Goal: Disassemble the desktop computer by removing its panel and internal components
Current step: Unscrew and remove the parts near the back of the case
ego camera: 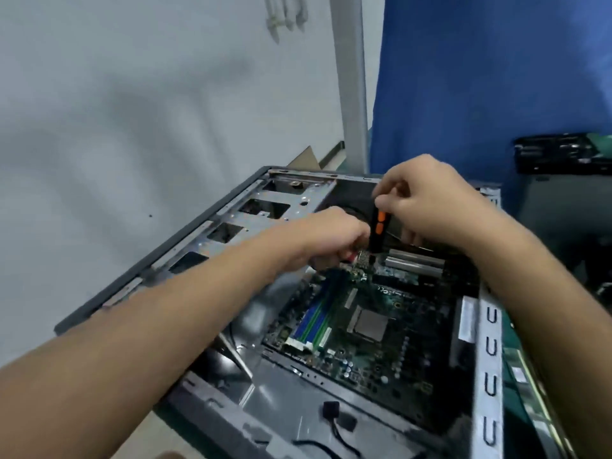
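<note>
Your right hand (427, 197) is gripping the black-orange screwdriver (377, 231) upright at 12 o'clock on the motherboard (374, 326), inside the open case (198, 233). Your left hand (334, 233) is curling beside its tip; cannot tell whether it is holding anything.

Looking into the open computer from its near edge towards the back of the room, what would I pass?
Black cable plug → square processor chip → screwdriver gripped by the right hand → blue backdrop.

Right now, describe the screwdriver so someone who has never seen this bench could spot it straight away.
Find the open computer case lying flat, its green motherboard exposed. At the board's far edge, the right hand pinches the top of an upright screwdriver, tip pointing down. It is the only black tool with orange buttons there.
</note>
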